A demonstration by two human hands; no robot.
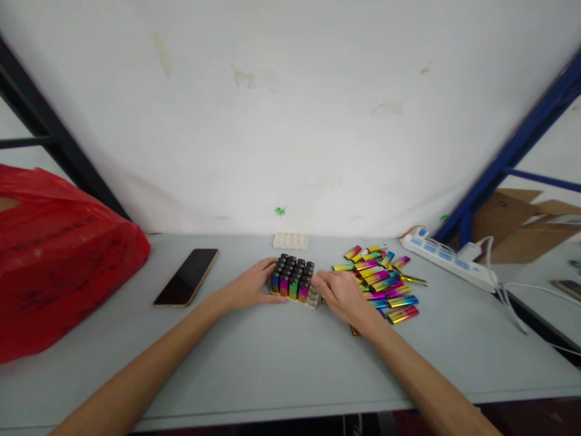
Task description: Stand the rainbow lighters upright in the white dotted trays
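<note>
Broadly, a grey worktop [281, 363] spreads across the view, with a bulging red plastic bag [59, 254] on its left end. At the right rear lies a white power strip [447, 259] with cables trailing off the edge. A dark phone [187, 277] lies face up between the bag and the hands.

Right of centre sits a heap of loose rainbow-coloured lighters [385, 281], lying flat and overlapping. Just beside it, at the centre, a block of upright lighters [293, 278] stands packed in a clear tray.

The left hand [249, 286] rests against the block's left side, its fingers [265, 269] loosely curved along it and not clenched. The right hand [342, 295] lies over the heap's near edge, fingers [322, 280] stretched out and released, tips touching the block's right side. Behind the block lies a small white empty tray [290, 240].
</note>
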